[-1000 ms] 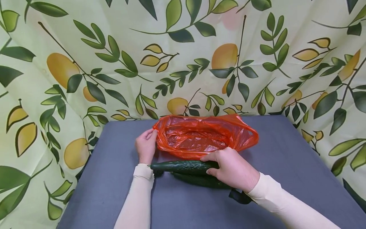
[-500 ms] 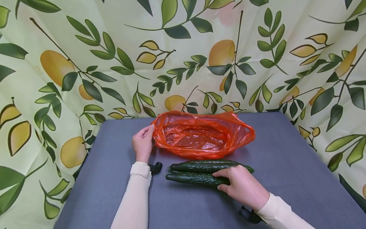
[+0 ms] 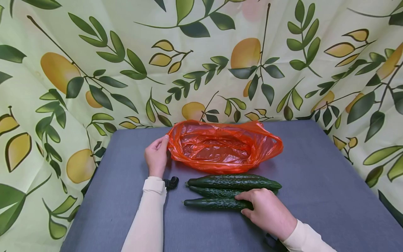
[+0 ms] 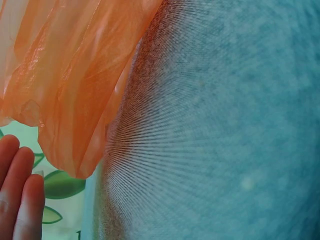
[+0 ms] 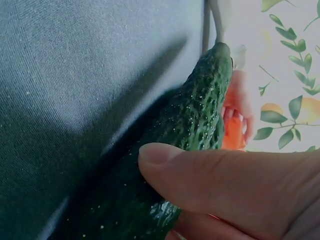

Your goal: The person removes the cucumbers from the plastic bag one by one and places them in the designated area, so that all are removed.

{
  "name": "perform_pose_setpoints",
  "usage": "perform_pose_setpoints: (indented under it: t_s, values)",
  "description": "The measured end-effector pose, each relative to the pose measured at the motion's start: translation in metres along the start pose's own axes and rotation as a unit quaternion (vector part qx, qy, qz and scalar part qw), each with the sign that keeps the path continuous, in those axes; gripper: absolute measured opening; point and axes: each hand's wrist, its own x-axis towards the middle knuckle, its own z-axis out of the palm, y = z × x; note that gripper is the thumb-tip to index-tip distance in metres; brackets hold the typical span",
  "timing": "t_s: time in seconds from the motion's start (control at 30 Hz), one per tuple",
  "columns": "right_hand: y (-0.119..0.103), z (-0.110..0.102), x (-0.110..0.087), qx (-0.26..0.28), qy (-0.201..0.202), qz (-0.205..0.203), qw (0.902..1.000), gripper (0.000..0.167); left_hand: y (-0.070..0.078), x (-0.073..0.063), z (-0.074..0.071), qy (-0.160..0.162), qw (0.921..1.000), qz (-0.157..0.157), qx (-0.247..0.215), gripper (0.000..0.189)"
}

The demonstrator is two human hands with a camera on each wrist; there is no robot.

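Note:
My left hand (image 3: pixel 156 156) pinches the left edge of a red plastic bag (image 3: pixel 217 166), whose mouth gapes upward. Some of that hand's fingers (image 4: pixel 31 207) show beside the bag's hanging film in the left wrist view. In front of the bag lie two dark green cucumbers, the far cucumber (image 3: pixel 233 181) and the middle cucumber (image 3: pixel 214 192). My right hand (image 3: pixel 267 211) grips the nearest cucumber (image 3: pixel 212 204) by its right part, which the hand hides. In the right wrist view the thumb (image 5: pixel 200 172) presses along this bumpy cucumber, and its shadow falls on the cloth beside it.
A grey cloth covers the table (image 3: pixel 315 185). Behind and at both sides hangs a curtain (image 3: pixel 201 70) printed with leaves and fruit. A black wrist camera (image 3: pixel 171 183) sticks out from the left wrist, left of the cucumbers' ends.
The right hand has drawn its cucumber back from the bag's near rim, toward the person and slightly right. All three cucumbers now show apart. The left hand keeps its pinch on the bag.

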Motion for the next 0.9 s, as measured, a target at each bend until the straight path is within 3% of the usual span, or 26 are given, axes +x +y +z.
perform_pose_setpoints:
  t_s: [0.6, 0.77, 0.9]
  values:
    - [-0.007, 0.017, -0.007, -0.009, -0.019, 0.020, 0.9996, 0.034, 0.001, -0.006, -0.002, 0.007, 0.9999, -0.010, 0.009, 0.044]
    - [-0.007, 0.014, -0.007, -0.009, -0.005, 0.012, 0.9999, 0.033, -0.003, -0.001, -0.005, 0.008, 0.9999, -0.008, -0.002, 0.044]
    - [-0.003, 0.000, -0.005, -0.011, 0.051, -0.010, 0.9986, 0.028, -0.003, 0.002, -0.012, 0.004, 0.9997, -0.008, -0.023, 0.042]
